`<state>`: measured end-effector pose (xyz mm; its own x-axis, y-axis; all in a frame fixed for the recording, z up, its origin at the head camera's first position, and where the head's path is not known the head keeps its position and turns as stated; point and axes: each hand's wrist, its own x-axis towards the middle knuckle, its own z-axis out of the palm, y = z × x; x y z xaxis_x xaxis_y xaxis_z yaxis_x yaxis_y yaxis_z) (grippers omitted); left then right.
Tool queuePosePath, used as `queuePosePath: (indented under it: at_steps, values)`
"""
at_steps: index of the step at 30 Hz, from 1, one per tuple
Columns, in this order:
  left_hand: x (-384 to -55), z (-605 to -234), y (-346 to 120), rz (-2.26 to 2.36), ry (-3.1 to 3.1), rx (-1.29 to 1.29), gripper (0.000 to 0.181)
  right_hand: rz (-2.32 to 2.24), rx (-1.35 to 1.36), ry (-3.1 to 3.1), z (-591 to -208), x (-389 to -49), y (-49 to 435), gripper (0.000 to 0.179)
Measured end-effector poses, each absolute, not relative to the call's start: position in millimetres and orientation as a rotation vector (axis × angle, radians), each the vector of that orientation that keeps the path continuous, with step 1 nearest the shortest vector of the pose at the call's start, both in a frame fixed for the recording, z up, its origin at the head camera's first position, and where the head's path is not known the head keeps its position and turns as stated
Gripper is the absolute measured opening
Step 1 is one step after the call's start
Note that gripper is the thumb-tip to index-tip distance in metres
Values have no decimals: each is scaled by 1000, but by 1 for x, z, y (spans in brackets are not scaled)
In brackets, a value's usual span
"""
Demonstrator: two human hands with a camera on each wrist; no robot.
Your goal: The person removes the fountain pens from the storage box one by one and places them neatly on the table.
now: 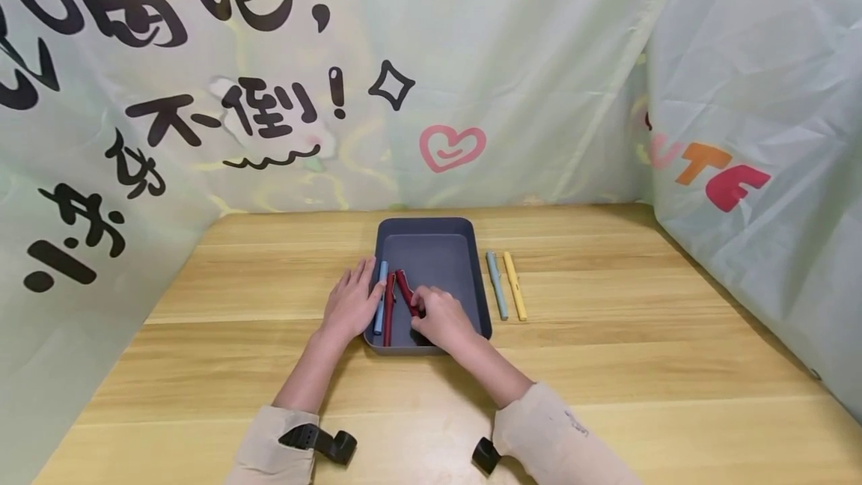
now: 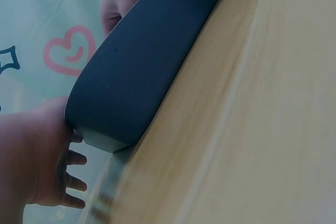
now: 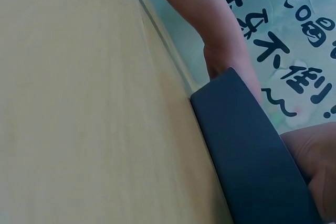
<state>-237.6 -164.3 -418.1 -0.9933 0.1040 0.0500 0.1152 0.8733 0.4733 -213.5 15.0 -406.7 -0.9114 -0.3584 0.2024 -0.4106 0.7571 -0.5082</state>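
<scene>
A dark grey tray [image 1: 438, 245] stands on the wooden table. Inside it, along the left wall, lie a blue pen [image 1: 381, 298] and a dark red pen [image 1: 388, 313], side by side. My left hand [image 1: 352, 302] rests on the tray's left edge, fingers straight, thumb beside the blue pen. Over the tray's near right part, my right hand [image 1: 442, 316] pinches a second dark red pen [image 1: 404, 288], which slants toward the far left. In both wrist views the tray's outer wall [image 2: 142, 61] hides the pens.
On the table [image 1: 606, 305] right of the tray lie a light blue pen [image 1: 497, 287] and a yellow pen [image 1: 515, 287], roughly parallel. Printed fabric [image 1: 539, 58] stands along the back and both sides. Each forearm carries a black strapped wrist device [image 1: 330, 446].
</scene>
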Motion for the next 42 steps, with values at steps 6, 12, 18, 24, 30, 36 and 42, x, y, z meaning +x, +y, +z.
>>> queuePosePath:
  at_steps: [6,12,18,24,30,36,42]
  values:
    - [-237,-419,-162,-761,-3023,-185,58,790,573,-2829,-407,-214,26,18]
    - [-237,-419,-163,-767,-3023,-179,58,638,689,-2819,-408,-212,30,31]
    - [-237,-419,-165,-761,-3017,-187,58,641,722,-2793,-408,-210,29,33]
    - [-236,-418,-165,-773,-3019,-190,58,774,622,-2815,-406,-213,32,32]
    - [-237,-418,-164,-773,-3028,-191,58,904,529,-2855,-404,-215,35,30]
    - [-236,-418,-163,-785,-3027,-182,58,965,513,-2829,-403,-215,36,31]
    - [-237,-418,-164,-784,-3029,-177,58,1001,502,-2811,-398,-213,39,31]
